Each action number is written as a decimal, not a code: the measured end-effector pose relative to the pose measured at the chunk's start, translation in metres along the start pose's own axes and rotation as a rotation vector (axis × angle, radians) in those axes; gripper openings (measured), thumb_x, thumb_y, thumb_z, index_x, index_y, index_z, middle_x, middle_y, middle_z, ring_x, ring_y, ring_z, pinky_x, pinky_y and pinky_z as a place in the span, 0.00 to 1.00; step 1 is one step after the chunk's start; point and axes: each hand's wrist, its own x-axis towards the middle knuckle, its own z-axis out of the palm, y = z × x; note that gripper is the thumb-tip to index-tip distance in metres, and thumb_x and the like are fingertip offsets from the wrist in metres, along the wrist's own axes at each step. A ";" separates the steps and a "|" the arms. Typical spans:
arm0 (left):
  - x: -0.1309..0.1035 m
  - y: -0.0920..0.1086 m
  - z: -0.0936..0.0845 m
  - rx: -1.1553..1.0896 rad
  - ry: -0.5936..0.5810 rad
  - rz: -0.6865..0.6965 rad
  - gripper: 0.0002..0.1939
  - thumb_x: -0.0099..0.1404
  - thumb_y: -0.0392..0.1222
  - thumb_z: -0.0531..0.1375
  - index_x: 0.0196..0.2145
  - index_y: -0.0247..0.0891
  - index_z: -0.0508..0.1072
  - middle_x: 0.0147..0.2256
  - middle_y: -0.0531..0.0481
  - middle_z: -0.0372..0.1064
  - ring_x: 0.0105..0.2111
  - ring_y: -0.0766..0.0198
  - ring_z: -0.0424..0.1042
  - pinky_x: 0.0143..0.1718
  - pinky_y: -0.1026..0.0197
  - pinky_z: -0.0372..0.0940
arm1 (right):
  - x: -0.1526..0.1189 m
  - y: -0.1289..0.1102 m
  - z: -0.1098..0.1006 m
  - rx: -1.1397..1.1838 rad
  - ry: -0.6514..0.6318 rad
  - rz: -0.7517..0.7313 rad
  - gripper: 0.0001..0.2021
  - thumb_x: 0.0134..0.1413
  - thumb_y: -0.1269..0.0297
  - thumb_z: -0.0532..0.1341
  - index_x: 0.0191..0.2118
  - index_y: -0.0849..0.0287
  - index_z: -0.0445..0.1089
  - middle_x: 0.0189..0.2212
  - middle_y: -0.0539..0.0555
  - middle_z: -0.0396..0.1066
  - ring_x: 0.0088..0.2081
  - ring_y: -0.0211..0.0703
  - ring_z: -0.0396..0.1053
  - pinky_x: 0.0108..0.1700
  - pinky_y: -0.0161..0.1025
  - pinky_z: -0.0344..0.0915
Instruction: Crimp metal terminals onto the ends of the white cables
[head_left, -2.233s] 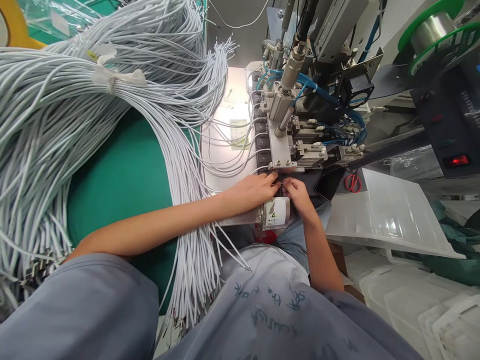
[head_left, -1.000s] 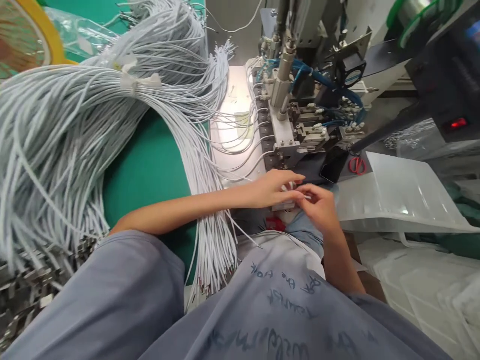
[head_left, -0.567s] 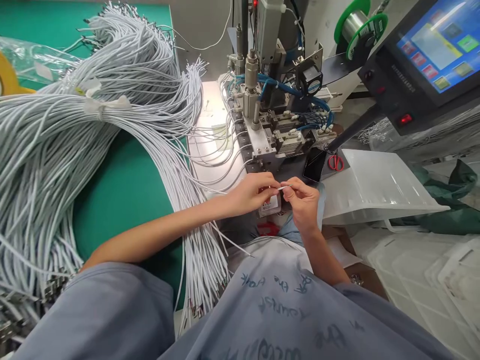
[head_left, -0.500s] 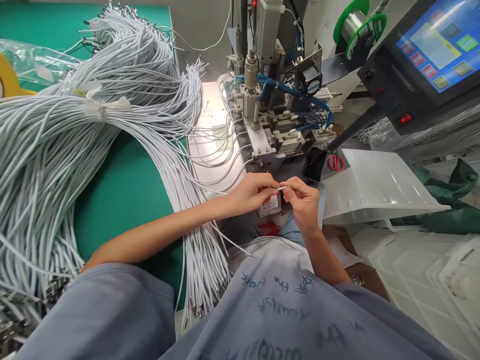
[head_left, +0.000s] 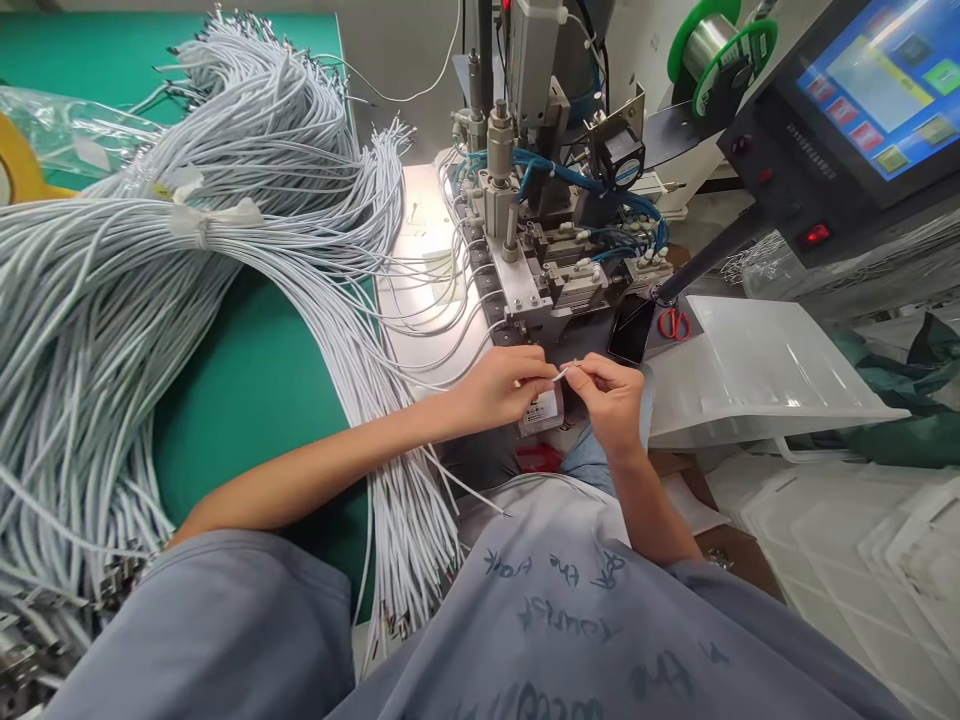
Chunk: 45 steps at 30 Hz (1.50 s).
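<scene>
In front of the machine, my left hand [head_left: 504, 386] pinches a thin white cable [head_left: 561, 374] close to its end. My right hand [head_left: 609, 398] meets it from the right, thumb and forefinger closed on the tip of the same cable. The fine wires at that tip are too small to make out. A large bundle of white cables [head_left: 300, 270], bound with a pale tie [head_left: 202, 222], runs along the left, and its loose ends hang beside my left forearm. Several cables reach from the bundle to the edge of the machine [head_left: 517, 270].
A green mat [head_left: 247, 390] lies under the bundle. Beyond my right hand are a phone [head_left: 631, 330], red-handled scissors [head_left: 674, 323] and a white plastic sheet [head_left: 772, 370]. A screen [head_left: 885, 80] and a green wire spool [head_left: 709, 50] stand at the upper right.
Both hands stay in nearly the same place. My right fingers have shifted slightly at the cable's tip, and the short piece between the hands now bends a little. The view has moved slightly.
</scene>
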 end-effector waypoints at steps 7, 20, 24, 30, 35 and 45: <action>-0.003 0.002 0.001 0.488 -0.012 0.140 0.13 0.66 0.32 0.49 0.31 0.32 0.72 0.23 0.51 0.62 0.21 0.71 0.59 0.22 0.67 0.54 | -0.005 -0.004 0.009 -0.401 0.106 -0.302 0.10 0.55 0.70 0.57 0.24 0.60 0.69 0.16 0.45 0.52 0.20 0.33 0.50 0.23 0.36 0.49; 0.004 -0.003 -0.008 0.057 -0.052 -0.045 0.11 0.62 0.31 0.52 0.33 0.33 0.75 0.25 0.51 0.67 0.24 0.71 0.65 0.25 0.69 0.58 | 0.015 0.005 -0.007 -0.095 -0.146 -0.252 0.11 0.52 0.69 0.59 0.21 0.60 0.67 0.16 0.45 0.50 0.20 0.32 0.50 0.23 0.35 0.47; 0.005 0.002 -0.007 -0.211 -0.004 -0.201 0.08 0.61 0.38 0.58 0.29 0.34 0.76 0.23 0.51 0.69 0.24 0.71 0.65 0.25 0.69 0.59 | 0.006 0.010 0.006 0.008 0.023 -0.183 0.09 0.54 0.65 0.60 0.24 0.58 0.71 0.17 0.46 0.53 0.20 0.32 0.51 0.22 0.35 0.49; 0.005 0.006 -0.004 -0.283 0.025 -0.308 0.08 0.60 0.39 0.59 0.27 0.33 0.76 0.22 0.53 0.66 0.22 0.72 0.62 0.23 0.69 0.56 | 0.004 0.009 0.010 -0.076 0.124 -0.182 0.08 0.53 0.65 0.61 0.40 0.55 0.72 0.23 0.47 0.59 0.24 0.34 0.57 0.24 0.35 0.57; 0.005 0.005 -0.002 -0.255 0.033 -0.299 0.08 0.60 0.36 0.58 0.26 0.33 0.76 0.21 0.54 0.65 0.23 0.73 0.62 0.25 0.69 0.57 | 0.015 0.005 -0.004 -0.308 0.035 -0.428 0.06 0.52 0.69 0.60 0.37 0.56 0.73 0.30 0.51 0.65 0.27 0.36 0.61 0.26 0.36 0.59; 0.005 0.007 -0.003 -0.244 0.075 -0.338 0.09 0.60 0.38 0.57 0.26 0.32 0.74 0.21 0.53 0.66 0.22 0.72 0.62 0.24 0.69 0.57 | 0.011 0.009 0.002 -0.255 0.104 -0.317 0.03 0.54 0.67 0.59 0.30 0.56 0.69 0.28 0.52 0.65 0.30 0.39 0.64 0.29 0.38 0.63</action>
